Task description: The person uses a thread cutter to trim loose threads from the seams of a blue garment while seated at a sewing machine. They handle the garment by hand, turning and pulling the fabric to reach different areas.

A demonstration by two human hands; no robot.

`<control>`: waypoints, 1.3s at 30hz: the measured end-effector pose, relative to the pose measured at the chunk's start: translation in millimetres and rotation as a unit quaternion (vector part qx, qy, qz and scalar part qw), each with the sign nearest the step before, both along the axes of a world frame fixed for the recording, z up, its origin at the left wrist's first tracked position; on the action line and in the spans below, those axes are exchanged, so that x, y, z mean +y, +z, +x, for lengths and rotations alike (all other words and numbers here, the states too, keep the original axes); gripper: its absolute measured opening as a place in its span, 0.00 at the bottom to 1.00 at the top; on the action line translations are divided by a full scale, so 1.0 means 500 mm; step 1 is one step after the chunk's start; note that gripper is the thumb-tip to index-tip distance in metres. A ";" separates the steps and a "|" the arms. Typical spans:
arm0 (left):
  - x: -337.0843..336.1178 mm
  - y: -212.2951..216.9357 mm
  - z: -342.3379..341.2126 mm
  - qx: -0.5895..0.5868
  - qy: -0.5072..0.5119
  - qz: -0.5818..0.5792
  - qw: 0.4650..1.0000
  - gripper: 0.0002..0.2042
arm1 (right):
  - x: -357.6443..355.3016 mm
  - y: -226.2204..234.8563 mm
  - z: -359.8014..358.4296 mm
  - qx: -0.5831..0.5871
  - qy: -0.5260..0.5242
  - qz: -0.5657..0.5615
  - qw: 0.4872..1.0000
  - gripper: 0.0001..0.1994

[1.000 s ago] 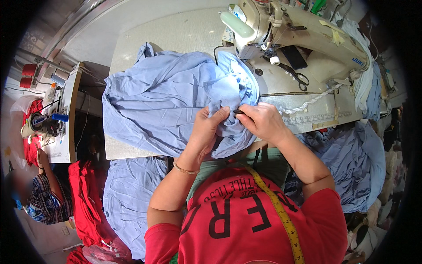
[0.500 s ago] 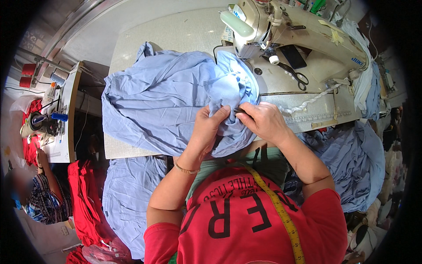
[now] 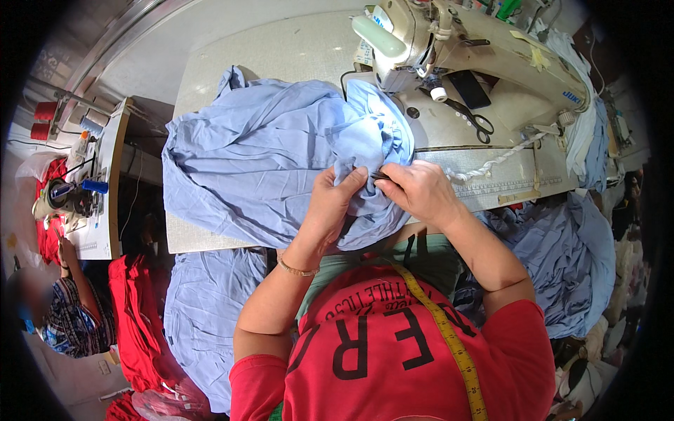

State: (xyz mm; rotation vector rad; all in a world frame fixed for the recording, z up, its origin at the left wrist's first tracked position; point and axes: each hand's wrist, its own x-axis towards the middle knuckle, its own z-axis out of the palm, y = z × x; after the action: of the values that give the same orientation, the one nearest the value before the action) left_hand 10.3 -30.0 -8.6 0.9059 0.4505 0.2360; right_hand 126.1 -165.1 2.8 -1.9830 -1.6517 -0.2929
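- The light blue garment [image 3: 281,168] lies bunched across the sewing table [image 3: 281,56], spreading from the centre of the view out toward nine o'clock; its near edge hangs over the table's front rim.
- The left hand [image 3: 335,207] has its fingers curled shut on a fold of the garment, just at seven o'clock from the right hand.
- The right hand [image 3: 414,189] pinches the same fold, fingertips closed tight on the cloth; a small dark item seems to sit between them, too small to tell.
- Against half a second ago, both hands sit in nearly the same spot and the cloth's folds have barely shifted, so the work looks like fine, local handling of one seam or edge, not a repositioning of the whole piece.
- At one o'clock from the hands stands the cream sewing machine [image 3: 463,42], with black scissors [image 3: 474,119] on its bed.
- A yellow measuring tape [image 3: 449,337] hangs over the person's red shirt at six o'clock.
- More blue cloth [image 3: 562,266] is heaped at four o'clock; another person [image 3: 70,309] works at eight o'clock.
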 end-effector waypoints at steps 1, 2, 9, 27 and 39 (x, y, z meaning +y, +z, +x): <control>0.000 0.001 0.000 0.000 0.000 0.001 1.000 0.07 | -0.001 -0.002 -0.001 0.016 -0.002 -0.001 1.000 0.08; 0.000 0.002 0.000 0.004 -0.002 0.003 1.000 0.07 | -0.001 -0.004 -0.002 0.002 -0.006 -0.004 1.000 0.08; -0.001 -0.005 0.002 0.002 0.007 0.007 1.000 0.08 | 0.000 -0.004 -0.010 -0.076 -0.022 -0.001 0.997 0.08; 0.011 -0.011 -0.002 -0.019 -0.033 0.010 0.999 0.08 | -0.006 -0.010 0.005 0.222 -0.017 -0.039 0.974 0.10; 0.001 -0.008 0.000 -0.014 -0.006 0.017 1.000 0.08 | -0.006 -0.002 0.007 0.101 -0.016 -0.022 0.994 0.10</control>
State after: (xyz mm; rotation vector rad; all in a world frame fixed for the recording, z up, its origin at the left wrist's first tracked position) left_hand 10.4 -29.5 -12.7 0.9364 0.4163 0.2447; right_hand 129.5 -168.0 1.9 -2.0007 -1.5100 -0.0652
